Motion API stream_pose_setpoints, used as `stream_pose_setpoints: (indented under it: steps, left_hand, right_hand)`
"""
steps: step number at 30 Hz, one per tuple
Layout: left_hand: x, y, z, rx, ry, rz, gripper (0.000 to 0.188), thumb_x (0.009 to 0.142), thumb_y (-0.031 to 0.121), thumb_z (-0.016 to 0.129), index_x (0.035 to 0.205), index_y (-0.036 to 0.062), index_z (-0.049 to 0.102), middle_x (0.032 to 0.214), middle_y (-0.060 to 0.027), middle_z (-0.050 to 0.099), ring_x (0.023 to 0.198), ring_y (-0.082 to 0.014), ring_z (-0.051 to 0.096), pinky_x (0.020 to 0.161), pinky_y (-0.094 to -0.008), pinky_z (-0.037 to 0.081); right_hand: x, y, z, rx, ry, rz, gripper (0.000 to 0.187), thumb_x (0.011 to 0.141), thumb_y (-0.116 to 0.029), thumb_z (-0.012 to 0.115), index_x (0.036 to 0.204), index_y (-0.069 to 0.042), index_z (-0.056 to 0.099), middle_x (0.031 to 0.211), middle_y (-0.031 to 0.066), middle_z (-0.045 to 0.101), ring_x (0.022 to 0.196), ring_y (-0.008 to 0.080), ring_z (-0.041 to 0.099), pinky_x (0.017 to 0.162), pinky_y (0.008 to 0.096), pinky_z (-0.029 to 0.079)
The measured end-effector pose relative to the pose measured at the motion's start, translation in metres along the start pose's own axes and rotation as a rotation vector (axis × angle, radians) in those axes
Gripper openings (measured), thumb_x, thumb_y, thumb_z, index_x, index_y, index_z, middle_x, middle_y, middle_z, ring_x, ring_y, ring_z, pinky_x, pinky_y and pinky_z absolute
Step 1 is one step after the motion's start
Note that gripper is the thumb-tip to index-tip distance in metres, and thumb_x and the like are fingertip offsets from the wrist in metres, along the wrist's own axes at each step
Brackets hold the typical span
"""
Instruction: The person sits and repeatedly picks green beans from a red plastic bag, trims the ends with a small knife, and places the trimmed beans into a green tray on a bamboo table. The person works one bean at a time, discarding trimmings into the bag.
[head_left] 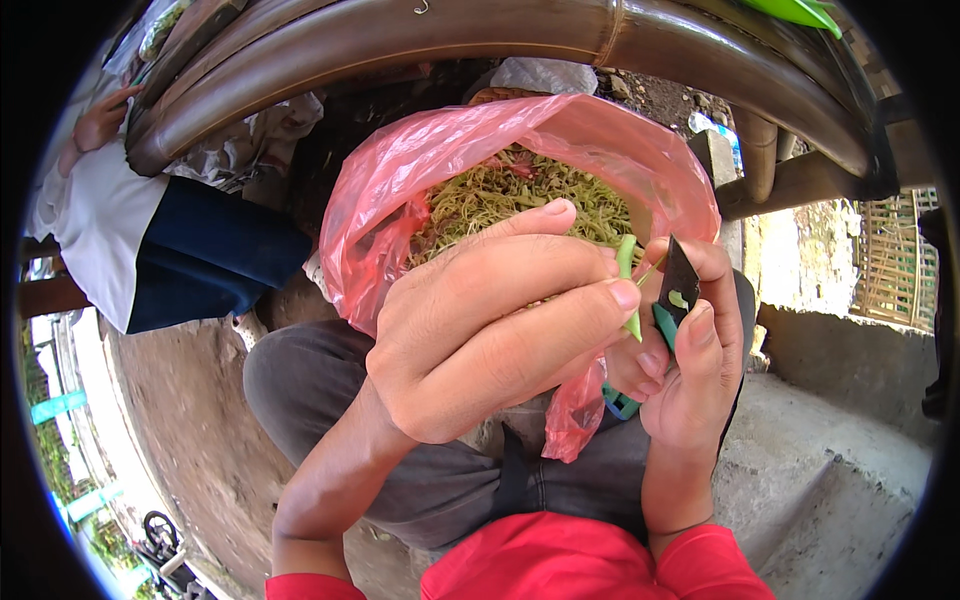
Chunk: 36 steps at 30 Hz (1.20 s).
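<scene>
A slim green pod [627,257], its exact kind unclear, is pinched between the thumb and fingers of my left hand [490,320]. Just beside it, my right hand [695,370] grips a small knife [681,272] with a dark blade and a teal handle. The blade points up and a pale green bit sticks to it. Below and beyond both hands stands an open pink plastic bag [370,205]. Inside lies a heap of thin yellow-green stems or trimmings [510,195], partly covered from sight by my left hand.
A thick brown bamboo rail [480,35] curves across the far side. At the left, another person [190,230] in a white top and dark blue bottoms is close by. A concrete ledge [800,470] lies to my right, with a woven bamboo panel [895,260] farther off.
</scene>
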<state>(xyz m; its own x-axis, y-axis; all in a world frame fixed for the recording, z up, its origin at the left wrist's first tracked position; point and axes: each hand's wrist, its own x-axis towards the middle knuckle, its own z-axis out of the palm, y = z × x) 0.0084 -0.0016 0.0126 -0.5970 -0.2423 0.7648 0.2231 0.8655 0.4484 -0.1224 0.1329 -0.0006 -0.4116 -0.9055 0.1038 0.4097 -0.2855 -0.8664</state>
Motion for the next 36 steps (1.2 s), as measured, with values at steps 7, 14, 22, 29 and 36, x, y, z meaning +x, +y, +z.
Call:
stream_pose_setpoints:
  steps: [7,14,22,29,36]
  left_hand:
    - [-0.002,0.006,-0.009,-0.114,-0.037,-0.032,0.024,0.096,0.012,0.071,0.117,0.0064,0.060,0.110,-0.0171,0.065,0.094,-0.0290,0.075,0.098,-0.0506,0.057]
    - [0.027,0.008,-0.004,-0.133,0.115,-0.050,0.024,0.086,0.008,0.079,0.106,0.0044,0.068,0.101,-0.0138,0.075,0.085,-0.0257,0.073,0.082,-0.0412,0.060]
    - [0.173,-0.050,0.005,0.248,0.056,0.134,0.014,0.088,-0.001,0.073,0.102,-0.0001,0.069,0.092,-0.0054,0.072,0.078,-0.0098,0.063,0.075,-0.0258,0.052]
    - [0.276,-0.128,0.051,0.700,0.083,0.323,0.024,0.091,0.022,0.070,0.113,0.0113,0.069,0.108,-0.0130,0.071,0.100,-0.0334,0.068,0.083,-0.0452,0.051]
    - [0.135,-0.047,0.022,0.155,-0.282,0.165,0.026,0.091,0.013,0.069,0.116,0.0060,0.070,0.105,-0.0109,0.071,0.098,-0.0315,0.067,0.089,-0.0382,0.052]
  right_hand:
    - [0.011,0.003,-0.019,0.083,0.245,0.065,0.037,0.109,-0.030,0.050,0.138,-0.006,0.053,0.074,-0.0006,0.048,0.052,0.0027,0.037,0.045,0.0184,0.032]
    - [0.016,0.007,-0.031,-0.440,0.142,0.219,0.040,0.110,-0.023,0.048,0.146,-0.006,0.051,0.081,0.0030,0.060,0.061,0.0081,0.050,0.057,0.0240,0.042]
    - [0.014,0.018,-0.015,-1.097,-0.018,0.212,0.031,0.095,-0.025,0.069,0.115,-0.002,0.066,0.083,0.0192,0.069,0.078,0.0361,0.070,0.069,0.0422,0.054]
    - [0.013,0.026,-0.023,-1.123,0.088,0.008,0.022,0.092,-0.021,0.072,0.098,-0.002,0.063,0.087,0.0185,0.068,0.077,0.0383,0.068,0.068,0.0450,0.053]
    - [0.019,0.013,-0.046,-1.158,0.222,0.079,0.018,0.093,-0.013,0.070,0.106,-0.001,0.067,0.096,0.0171,0.068,0.089,0.0366,0.067,0.078,0.0415,0.052]
